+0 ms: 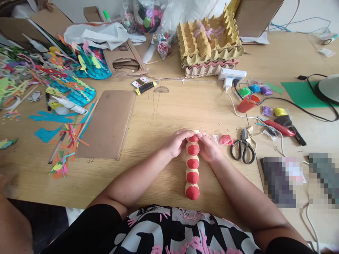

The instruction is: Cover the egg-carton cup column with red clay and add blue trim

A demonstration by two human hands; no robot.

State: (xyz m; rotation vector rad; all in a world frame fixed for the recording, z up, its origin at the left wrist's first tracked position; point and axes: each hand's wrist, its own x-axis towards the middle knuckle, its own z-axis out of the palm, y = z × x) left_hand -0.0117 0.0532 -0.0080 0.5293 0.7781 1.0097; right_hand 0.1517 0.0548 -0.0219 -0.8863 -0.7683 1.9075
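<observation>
A strip of egg carton cups (192,163) lies lengthwise on the table in front of me, its bumps covered in red clay with pale carton showing between them. At its far end my left hand (178,142) closes in from the left, thumb and fingers on the last cup. From the right, my right hand (210,146) grips the same end, its thumb close to the left one. A piece of red clay (226,139) on a clear wrapper rests just beyond my right hand, beside black-handled scissors (243,148).
Stacked egg trays (210,56) stand at the back, near a white power strip (232,74) with cables. An orange cup (248,103) and clay packets sit at the right. Brown cardboard (106,123) and colourful paper scraps (62,165) lie left. Another person's arm (13,218) shows lower left.
</observation>
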